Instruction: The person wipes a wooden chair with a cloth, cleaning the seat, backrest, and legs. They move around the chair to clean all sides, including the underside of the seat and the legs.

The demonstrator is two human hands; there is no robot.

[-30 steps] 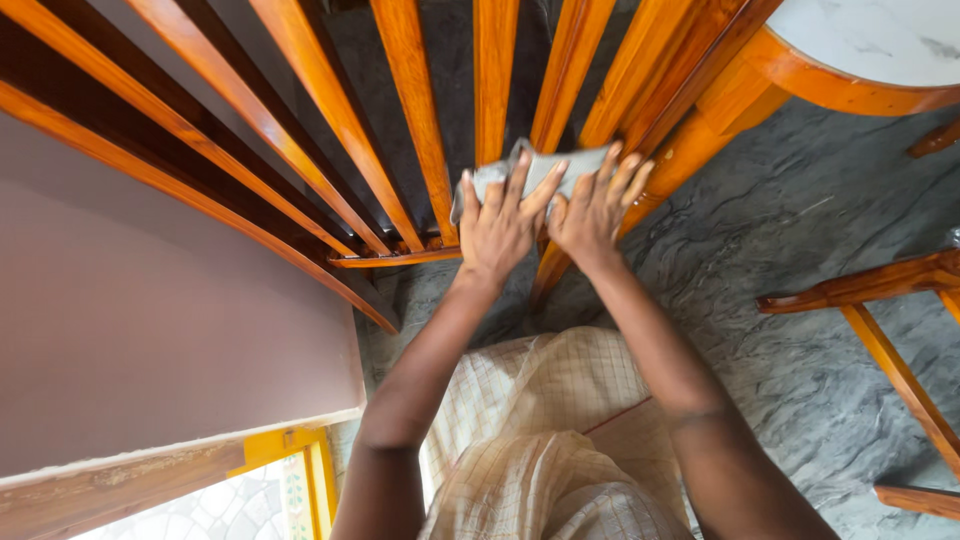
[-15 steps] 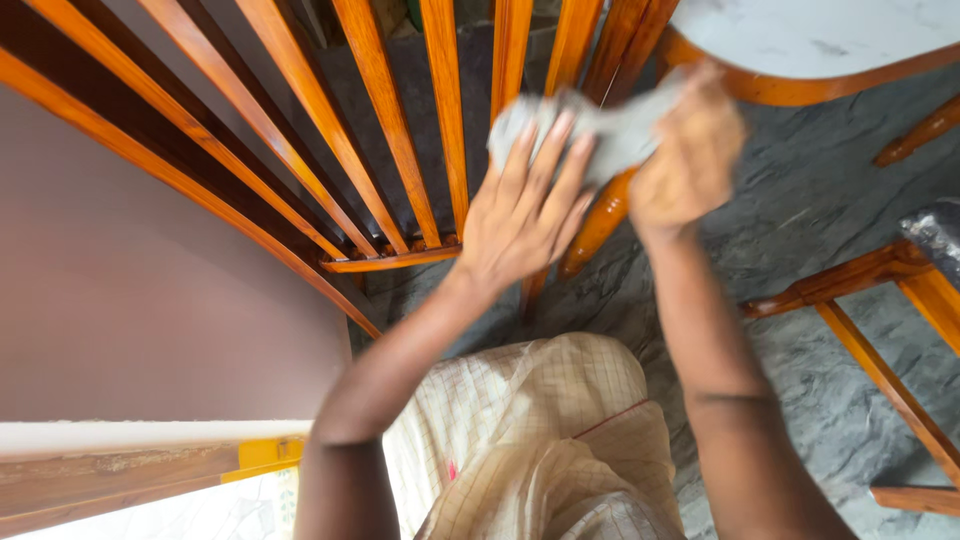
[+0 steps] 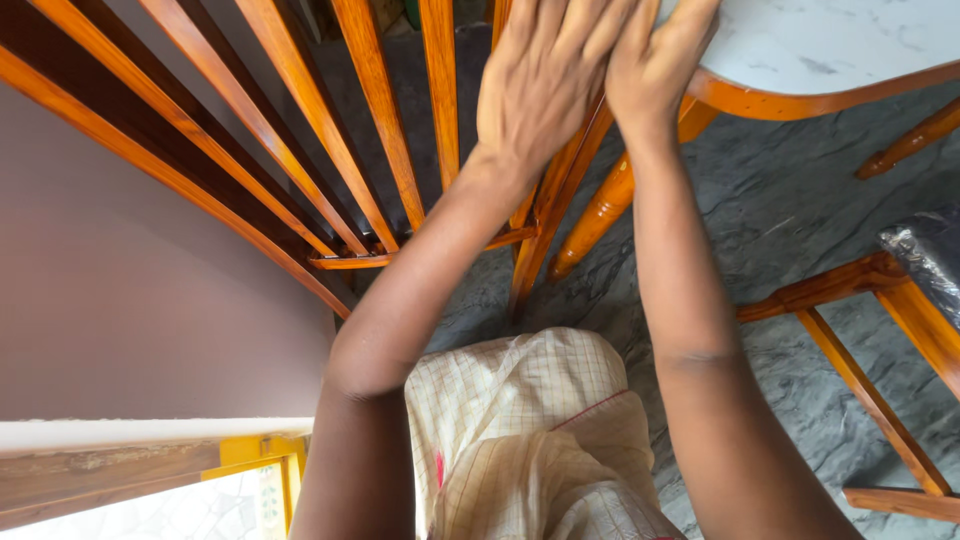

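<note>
Grey floor [image 3: 800, 200], chair slats [image 3: 370, 130] beside both hands [image 3: 590, 70].

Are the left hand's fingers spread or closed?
Spread. The left hand lies flat and open against the chair slats, beside the right hand.

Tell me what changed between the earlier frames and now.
Both hands rose toward the top of the picture: the left hand and right hand now sit side by side at the table edge. The grey cloth they pressed earlier is no longer visible. The chair slats, floor and wall stayed put.
</note>
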